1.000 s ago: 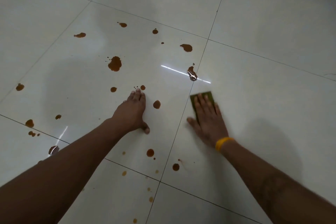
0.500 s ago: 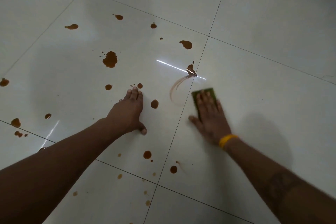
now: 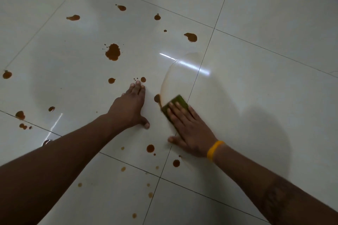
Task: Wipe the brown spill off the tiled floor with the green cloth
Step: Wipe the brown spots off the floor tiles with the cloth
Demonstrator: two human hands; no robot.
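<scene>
Brown spill drops lie scattered over the white tiled floor (image 3: 256,87); the largest blot (image 3: 113,52) sits far left of centre, another blot (image 3: 191,37) lies near the tile joint. My right hand (image 3: 190,126), with a yellow wristband, presses flat on the green cloth (image 3: 175,105), whose far edge shows past the fingertips. The cloth touches a brown drop (image 3: 157,98) at its left edge. A pale curved smear (image 3: 168,80) runs up from the cloth. My left hand (image 3: 130,107) rests flat on the floor, fingers together, just left of the cloth.
More small drops (image 3: 150,148) lie near the tile joints in front of my arms, and several spots (image 3: 20,115) dot the left side. A bright light streak (image 3: 184,63) reflects on the glossy tile.
My right hand slid the cloth left and towards me across the joint. The drop by the light streak is wiped into a faint curved smear. My left hand stays planted.
</scene>
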